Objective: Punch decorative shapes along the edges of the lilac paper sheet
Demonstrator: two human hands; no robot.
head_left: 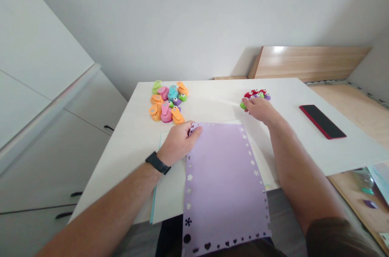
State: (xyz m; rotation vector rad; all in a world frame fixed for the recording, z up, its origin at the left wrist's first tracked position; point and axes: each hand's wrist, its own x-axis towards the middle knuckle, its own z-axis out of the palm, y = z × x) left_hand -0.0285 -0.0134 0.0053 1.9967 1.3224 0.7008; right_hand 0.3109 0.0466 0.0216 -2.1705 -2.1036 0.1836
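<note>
My left hand (180, 140) grips the upper left corner of a purple sheet of paper (223, 180), thumb on top. Small shapes such as hearts, flowers and a crown are punched along the sheet's edges, and its lower end hangs past the table's front edge. At the back right, my right hand (260, 109) has its fingers closed around a small green craft punch (242, 105), which is partly covered by the fingertips. Right behind that hand is a cluster of small red, purple and green craft punches (255, 92), partly hidden by it.
Several larger craft punches (166, 112) in orange, pink, blue and green stand grouped at the back left of the white table (212, 103). Pale sheets (170, 196) lie beneath the purple paper. A black and red flat case (322, 122) lies at the right.
</note>
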